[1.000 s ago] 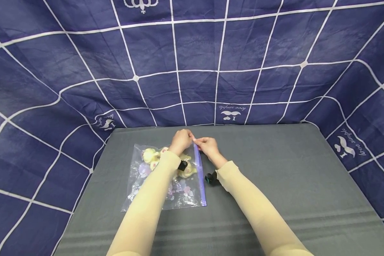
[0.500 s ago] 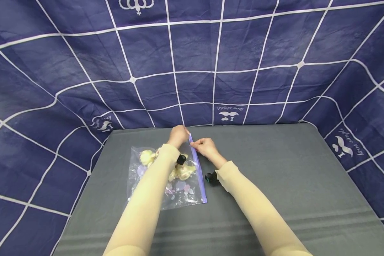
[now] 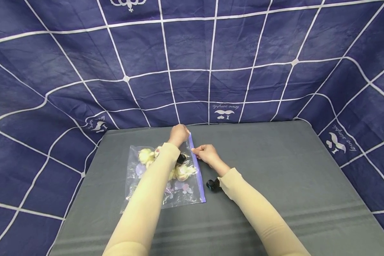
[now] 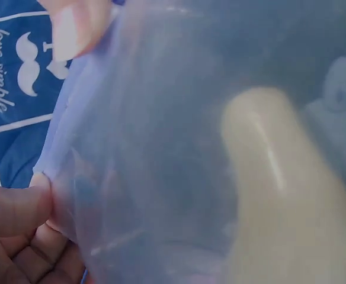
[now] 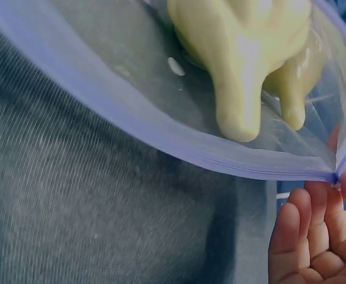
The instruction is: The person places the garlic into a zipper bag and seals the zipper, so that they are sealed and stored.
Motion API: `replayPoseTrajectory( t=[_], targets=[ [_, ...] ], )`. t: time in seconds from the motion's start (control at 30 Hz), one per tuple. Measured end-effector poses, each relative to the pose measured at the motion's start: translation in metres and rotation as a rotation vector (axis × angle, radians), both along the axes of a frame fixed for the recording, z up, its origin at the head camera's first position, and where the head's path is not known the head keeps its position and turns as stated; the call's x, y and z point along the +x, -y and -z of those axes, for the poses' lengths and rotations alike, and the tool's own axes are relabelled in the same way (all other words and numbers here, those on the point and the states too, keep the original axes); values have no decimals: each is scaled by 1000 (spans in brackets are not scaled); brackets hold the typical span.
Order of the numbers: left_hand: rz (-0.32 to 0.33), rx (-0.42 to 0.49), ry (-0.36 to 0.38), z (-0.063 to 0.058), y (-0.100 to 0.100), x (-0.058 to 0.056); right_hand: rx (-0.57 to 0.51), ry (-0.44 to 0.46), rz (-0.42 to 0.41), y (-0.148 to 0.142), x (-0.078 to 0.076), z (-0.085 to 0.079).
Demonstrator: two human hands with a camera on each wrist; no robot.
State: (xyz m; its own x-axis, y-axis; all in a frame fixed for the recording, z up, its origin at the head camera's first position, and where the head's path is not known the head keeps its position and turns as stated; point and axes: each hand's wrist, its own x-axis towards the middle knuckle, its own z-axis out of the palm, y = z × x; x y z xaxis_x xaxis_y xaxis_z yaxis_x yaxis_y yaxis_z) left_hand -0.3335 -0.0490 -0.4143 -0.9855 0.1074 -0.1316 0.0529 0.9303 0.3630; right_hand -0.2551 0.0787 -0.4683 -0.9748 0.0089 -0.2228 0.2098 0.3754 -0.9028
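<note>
A clear zip bag (image 3: 176,197) with a purple zip strip (image 3: 198,174) lies on the grey cloth. Inside are several pale yellow garlic bulbs (image 3: 183,172), whose stems point toward the strip. My left hand (image 3: 178,135) pinches the far end of the strip, with its thumb and fingers (image 4: 19,207) showing in the left wrist view. A short way nearer along the strip, my right hand (image 3: 207,154) pinches it between thumb and fingertips. In the right wrist view, the two edges of the strip meet at the right hand (image 5: 315,236) and stand apart beyond it.
Grey cloth (image 3: 275,170) covers the table and extends right of the bag. Blue curtain (image 3: 243,42) with a white grid rises behind and at both sides. A black wrist camera (image 3: 212,184) sits at the right sleeve, another (image 3: 180,159) at the left.
A second ago my hands met at the strip's far end. My right hand has since come nearer along the strip, while the left shifted slightly farther away. The view has turned a little rightward.
</note>
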Motion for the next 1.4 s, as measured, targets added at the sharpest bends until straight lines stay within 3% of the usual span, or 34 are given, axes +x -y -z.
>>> replayPoseTrajectory(
  t=[0.3,0.43,0.57,0.83,1.17,1.4],
  targets=[
    [74,38,128,-5,3,4,-120,45,10,0,-4,1],
    [92,22,95,-1,3,5,-112,61,-1,-2,-6,2],
    [72,19,48,2,0,5,-51,74,-10,-5,-6,3],
    [-47,22,15,2,1,4,-22,102,-42,-6,3,0],
    [-54,10,-14,11,-7,7,-31,114,-26,-8,17,0],
    [-65,15,11,11,-9,7,-32,123,-49,-11,17,3]
  ],
)
